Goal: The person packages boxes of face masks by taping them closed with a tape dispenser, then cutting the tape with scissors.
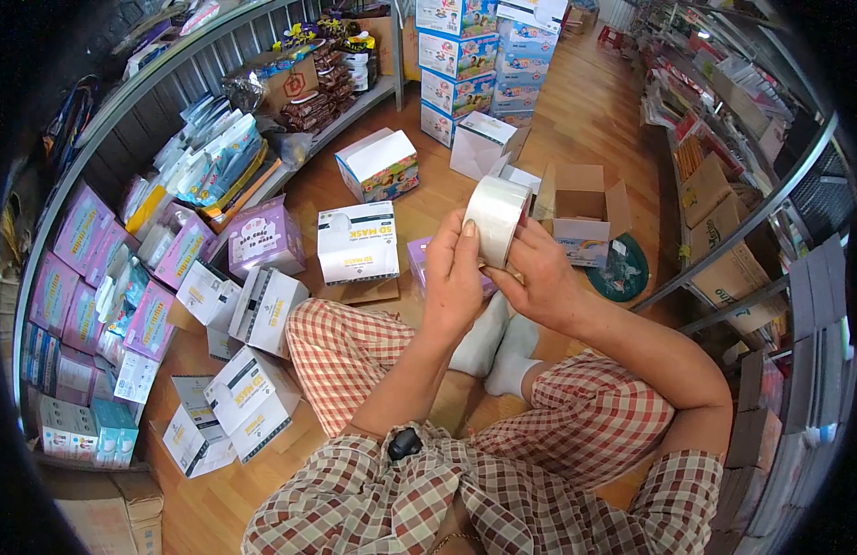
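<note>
Both our hands are up front, approx. mid-view, on one clear tape roll (499,217), held in the air above our lap & feet. L hand (453,268): grip closed on the roll's L side, thumb laid along the outer band nr. the L edge, fingers mostly hidden behind. R hand (540,268): grip also closed, fingers bent & bunched vs. the roll's R side and lower edge, so the gap's only as wide as what it holds; can't tell if we've got a loose tape end in it.

Roll orientation: stands on edge, broad outer band turned to us, curving over at the top, away from us. Axis (thru the core) runs approx. L–R, hand to hand, w/ a slight tilt. Core itself mostly hidden.

Beyond & below, on the wood floor (590,111): purple box (419,263) just behind our L hand, partly covered; white 5D Mask box (357,245) farther L; open brown carton (584,178) to the R, past our R hand, w/ a green tray (638,286) next to it. Our socked feet (484,338) are below the roll, btwn. our bent legs.
</note>
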The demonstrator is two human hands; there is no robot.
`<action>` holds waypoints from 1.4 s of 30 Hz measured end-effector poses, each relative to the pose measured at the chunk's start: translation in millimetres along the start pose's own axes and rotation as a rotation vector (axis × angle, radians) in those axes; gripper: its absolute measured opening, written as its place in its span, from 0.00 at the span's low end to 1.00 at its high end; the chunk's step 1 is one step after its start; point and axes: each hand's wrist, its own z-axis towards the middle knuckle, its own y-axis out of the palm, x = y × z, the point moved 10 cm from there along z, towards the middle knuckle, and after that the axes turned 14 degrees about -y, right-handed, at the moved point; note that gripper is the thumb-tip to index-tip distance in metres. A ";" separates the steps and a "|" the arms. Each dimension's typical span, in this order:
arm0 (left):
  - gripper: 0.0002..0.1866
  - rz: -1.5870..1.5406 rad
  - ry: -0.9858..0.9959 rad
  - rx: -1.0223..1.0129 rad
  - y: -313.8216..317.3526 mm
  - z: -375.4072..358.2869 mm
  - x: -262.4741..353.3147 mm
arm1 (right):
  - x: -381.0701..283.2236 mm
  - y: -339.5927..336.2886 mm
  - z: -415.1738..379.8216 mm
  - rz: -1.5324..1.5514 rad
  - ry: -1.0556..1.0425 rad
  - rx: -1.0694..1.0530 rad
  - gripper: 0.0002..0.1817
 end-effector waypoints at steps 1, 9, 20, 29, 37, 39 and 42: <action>0.14 0.000 0.001 -0.001 -0.5 0.5 0.7 | -0.6 -4.0 1.5 0.029 -0.012 0.035 0.14; 0.14 -0.006 0.026 -0.119 4.3 0.3 2.0 | 6.9 -2.1 -1.7 0.187 0.084 0.038 0.13; 0.14 0.050 0.038 -0.002 0.2 -2.7 6.5 | -2.8 -0.8 0.3 0.085 -0.020 0.030 0.18; 0.14 0.119 0.041 0.057 -5.0 -3.5 9.4 | -5.9 -0.6 2.2 0.045 -0.028 0.007 0.18; 0.15 0.031 0.107 -0.108 6.5 -6.0 19.0 | -1.6 -8.8 4.1 0.150 0.005 0.057 0.16; 0.14 -0.020 0.021 -0.140 9.9 -5.8 15.6 | -1.8 -7.8 3.6 0.146 -0.003 0.054 0.16; 0.13 -0.004 -0.029 -0.141 6.6 -3.6 9.8 | -3.1 -7.4 3.3 0.105 -0.023 0.056 0.16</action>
